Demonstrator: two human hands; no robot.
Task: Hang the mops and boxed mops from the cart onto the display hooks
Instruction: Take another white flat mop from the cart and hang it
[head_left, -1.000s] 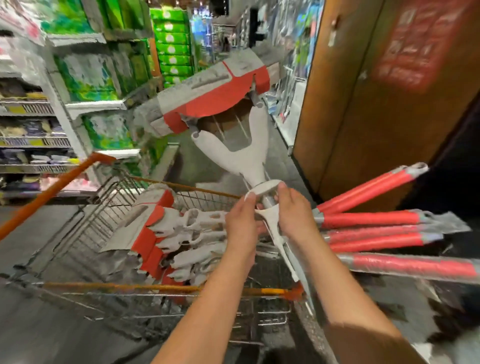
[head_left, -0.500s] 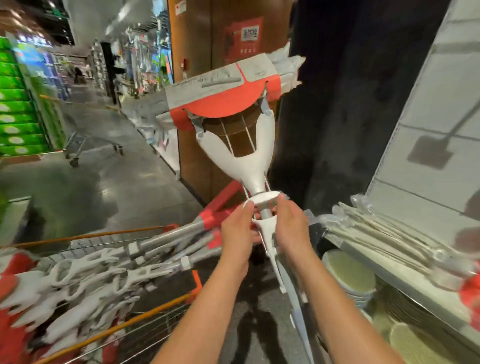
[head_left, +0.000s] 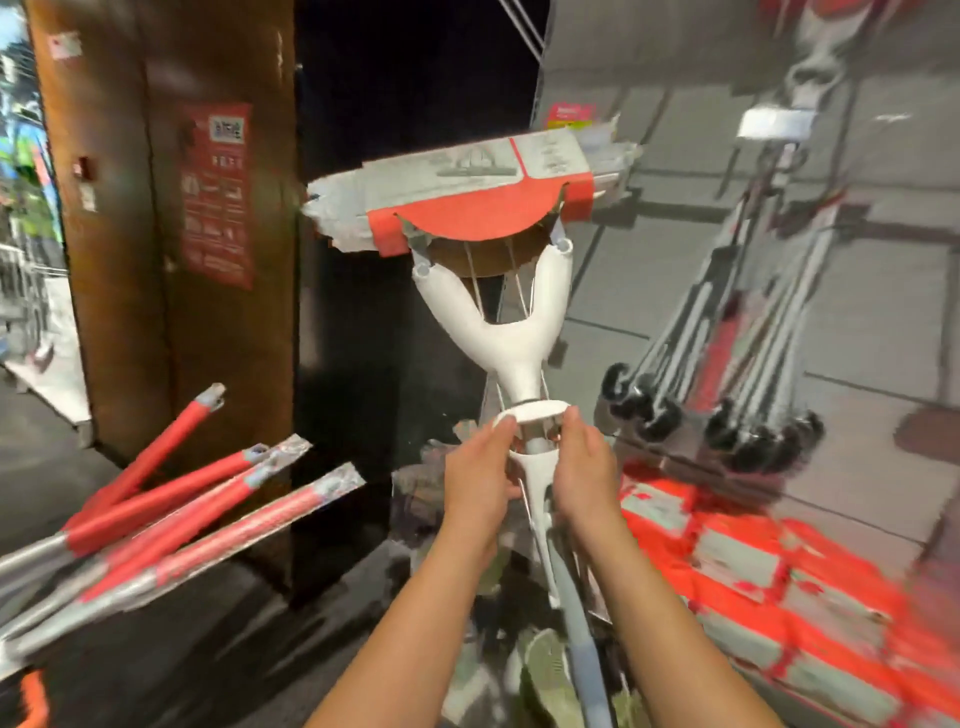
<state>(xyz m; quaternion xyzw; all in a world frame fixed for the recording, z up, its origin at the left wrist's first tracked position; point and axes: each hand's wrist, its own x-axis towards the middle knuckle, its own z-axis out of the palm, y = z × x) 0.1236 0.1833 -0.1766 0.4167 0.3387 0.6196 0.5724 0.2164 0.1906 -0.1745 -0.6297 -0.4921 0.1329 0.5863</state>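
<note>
Head view is showing the mop (head_left: 498, 338) that I am holding upright in front of me, in the middle of the picture. I am gripping it with both hands at its neck, just under the white ring (head_left: 530, 413). My left hand (head_left: 480, 478) is curling round the left side of the white fork there, its thumb tip reaching up to the ring's rim. My right hand (head_left: 584, 473) is curling round the right side, its fingertips touching the ring's other end. Above the ring the white Y-shaped yoke is spreading up to the mop head, which is lying crosswise with its left end a little lower, wrapped in a red and grey cardboard sleeve (head_left: 467, 192). Below my hands the blue-grey pole (head_left: 579, 639) is running down between my forearms to the bottom edge of the picture.

To my left, a bundle of red-sleeved mop handles (head_left: 171, 514) is sticking up and to the right from the lower left corner; what is carrying them is out of sight. To my right, near my right forearm, boxed mops (head_left: 753, 571) in red and grey are lying stacked, blurred. Above them long-handled tools (head_left: 727, 395) with black ends are hanging slantwise against the grey panel wall (head_left: 883, 312). Behind the mop head's left end a brown pillar (head_left: 130, 234) is standing with a red notice (head_left: 218, 192) on it.
</note>
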